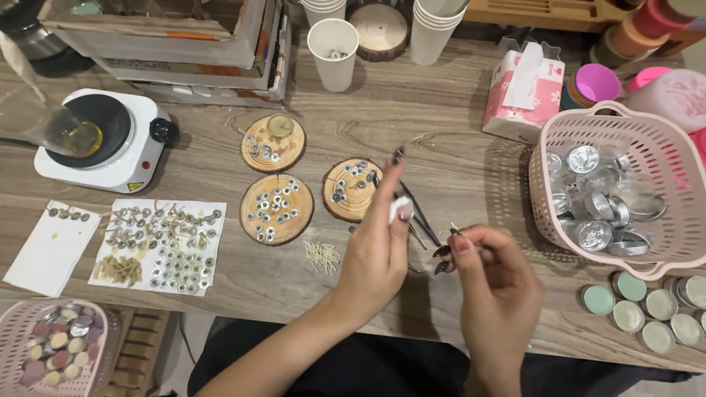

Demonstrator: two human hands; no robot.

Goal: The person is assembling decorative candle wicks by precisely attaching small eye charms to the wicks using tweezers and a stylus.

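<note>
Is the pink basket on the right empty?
No, the pink basket on the right holds a pile of small round silver tins.

The small pale item (454, 229) pinched in the fingers (462, 244) of the right hand (494, 283) is too small to identify. The left hand (376, 250) covers part of the dark metal tweezers (421, 217). The pink plastic basket of round pieces (15, 334) is cut off at the lower left edge. The glass beaker (51, 121) is blurred. The pink lattice basket holding metal cups (662, 147) runs off the right edge.
</note>
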